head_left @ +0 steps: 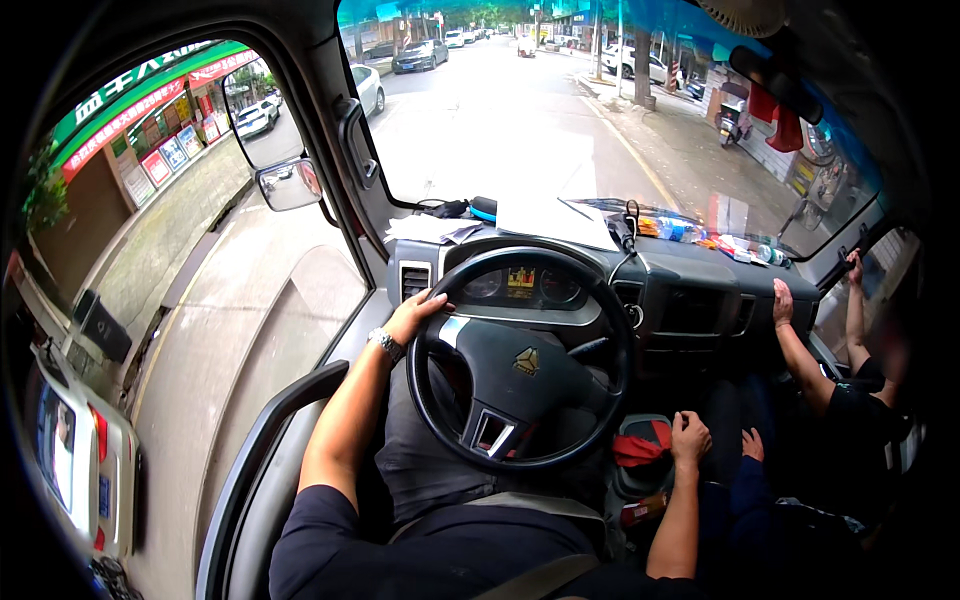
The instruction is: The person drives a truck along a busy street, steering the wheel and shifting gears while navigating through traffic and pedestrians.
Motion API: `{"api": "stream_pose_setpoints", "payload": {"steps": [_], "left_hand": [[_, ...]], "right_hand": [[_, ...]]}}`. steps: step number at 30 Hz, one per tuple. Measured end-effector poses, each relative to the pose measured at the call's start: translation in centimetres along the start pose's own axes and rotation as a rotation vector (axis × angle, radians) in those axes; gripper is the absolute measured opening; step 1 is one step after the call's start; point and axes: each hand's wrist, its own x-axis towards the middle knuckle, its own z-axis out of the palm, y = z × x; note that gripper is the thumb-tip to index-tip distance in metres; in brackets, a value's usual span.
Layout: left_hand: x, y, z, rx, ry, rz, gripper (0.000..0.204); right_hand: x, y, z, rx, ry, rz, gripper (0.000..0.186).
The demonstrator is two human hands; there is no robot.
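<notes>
One hand, the left, curls round the upper-left rim of the steering wheel; the right hand is half-curled beside a red cloth, its grasp unclear. Steering seems in progress, with road left ahead. The driver's feet are hidden; the passengers' side sinks into shadow.

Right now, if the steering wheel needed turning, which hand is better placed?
Probably the left hand: it is on the upper left rim of the steering wheel, while the right hand is off it, beside the red cloth.
</notes>
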Motion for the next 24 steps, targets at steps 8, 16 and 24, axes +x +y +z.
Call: {"api": "stream_pose_setpoints", "payload": {"steps": [8, 16, 24], "left_hand": [[-4.9, -3.6, -1.1, -0.343, 0.055, -0.102, 0.051], [-4.7, -4.5, -3.0, -0.204, -0.006, -0.048, 0.062], [3.7, 3.8, -2.9, 0.375, 0.073, 0.182, 0.063]], "right_hand": [[0.0, -0.9, 0.1, 0.020, -0.015, -0.044, 0.024], [0.4, -2.0, -0.7, 0.004, -0.036, 0.027, 0.025], [0.3, -1.7, -0.4, 0.042, -0.043, 0.023, 0.025]]}}
